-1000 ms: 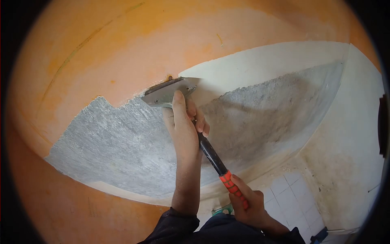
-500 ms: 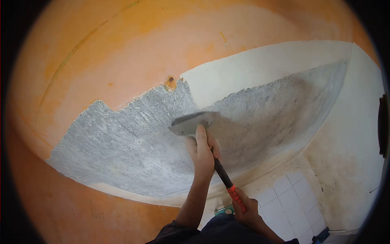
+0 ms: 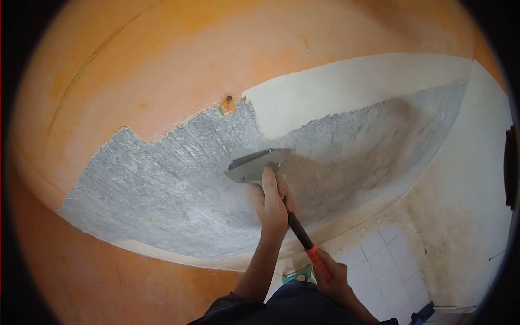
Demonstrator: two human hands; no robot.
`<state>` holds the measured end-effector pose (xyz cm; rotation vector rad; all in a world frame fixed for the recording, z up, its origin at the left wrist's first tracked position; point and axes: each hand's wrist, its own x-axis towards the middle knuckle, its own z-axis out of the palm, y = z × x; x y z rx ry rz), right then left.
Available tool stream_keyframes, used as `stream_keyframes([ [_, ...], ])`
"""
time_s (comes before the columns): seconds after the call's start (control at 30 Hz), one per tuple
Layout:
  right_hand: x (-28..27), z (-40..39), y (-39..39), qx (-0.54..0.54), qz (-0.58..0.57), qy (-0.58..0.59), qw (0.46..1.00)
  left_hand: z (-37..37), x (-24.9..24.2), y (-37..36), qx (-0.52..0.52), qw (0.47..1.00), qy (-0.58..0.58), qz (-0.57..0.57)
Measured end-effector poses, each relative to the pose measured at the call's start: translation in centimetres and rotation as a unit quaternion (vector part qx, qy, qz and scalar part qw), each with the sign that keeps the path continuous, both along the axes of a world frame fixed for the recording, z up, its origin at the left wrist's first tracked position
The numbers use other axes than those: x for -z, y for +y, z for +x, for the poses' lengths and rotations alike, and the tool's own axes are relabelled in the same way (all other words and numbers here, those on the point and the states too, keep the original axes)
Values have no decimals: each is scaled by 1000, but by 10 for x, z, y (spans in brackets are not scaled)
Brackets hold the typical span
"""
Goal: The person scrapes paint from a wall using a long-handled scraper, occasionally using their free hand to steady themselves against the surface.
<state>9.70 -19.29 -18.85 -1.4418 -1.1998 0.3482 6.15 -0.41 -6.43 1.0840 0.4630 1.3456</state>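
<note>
A long-handled scraper (image 3: 253, 167) with a wide grey metal head lies against the bare grey patch of wall (image 3: 173, 184). My left hand (image 3: 274, 203) is wrapped round the scraper's black shaft just below the head, its thumb lying up against the metal. Lower down, my right hand (image 3: 332, 277) grips the red and black end of the handle. The blade's top edge sits just below the corner where the white strip (image 3: 325, 95) meets the grey surface. Part of the shaft is hidden by my left hand.
Orange paint (image 3: 173, 65) covers the wall above the grey patch, with a small dark hole (image 3: 229, 98) near its edge. White floor tiles (image 3: 382, 262) show below right. A dark blue object (image 3: 423, 313) lies on the floor, and something green (image 3: 295, 275) shows near my feet.
The view has shifted slightly against the wall. Both hands keep the same hold on the scraper, and its head remains near the same spot, slightly lower on the grey patch.
</note>
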Motion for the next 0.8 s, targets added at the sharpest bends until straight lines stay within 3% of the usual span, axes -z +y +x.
stream_keyframes([
  [0.17,-17,-5,4,-10,-2,28,1000,0,-24,2,9,1000,-3,-4],
  [0.37,-19,-6,-2,-2,7,27,1000,-2,-10,-3,3,1000,-19,-19],
  [0.5,-50,-4,-4,-19,9,30,999,-4,-47,-3,19,999,-29,10],
  [0.7,-36,-9,-9,-21,-14,39,999,-5,-25,-8,3,999,1,-36],
  [0.8,-54,-8,-7,-33,5,26,999,-4,-52,-3,24,999,-26,6],
])
